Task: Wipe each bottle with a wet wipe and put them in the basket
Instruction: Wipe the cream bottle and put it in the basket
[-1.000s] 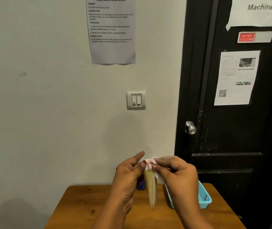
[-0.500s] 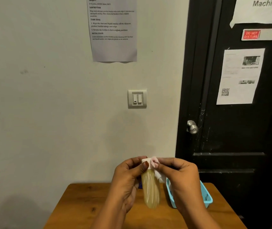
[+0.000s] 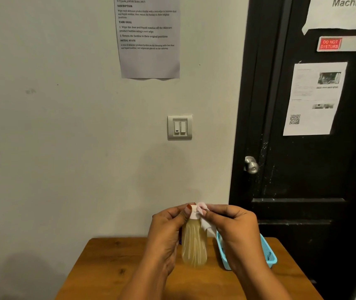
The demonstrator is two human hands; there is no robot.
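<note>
A clear bottle (image 3: 194, 243) of yellowish liquid with a white cap is held upright in the air above the wooden table (image 3: 112, 267). My left hand (image 3: 166, 232) grips the bottle near its neck, thumb at the cap. My right hand (image 3: 233, 226) pinches a white wet wipe (image 3: 205, 221) against the cap and the bottle's right shoulder. A light blue plastic basket (image 3: 269, 252) stands on the table at the right, partly hidden behind my right hand and wrist.
A small blue object (image 3: 180, 241) peeks out behind my left hand. The table stands against a white wall with a light switch (image 3: 179, 127). A black door (image 3: 302, 169) with a metal knob (image 3: 251, 165) is at the right.
The bottle has turned from edge-on to show its broad face. Both hands stay at its top with the wipe. The view has shifted slightly.
</note>
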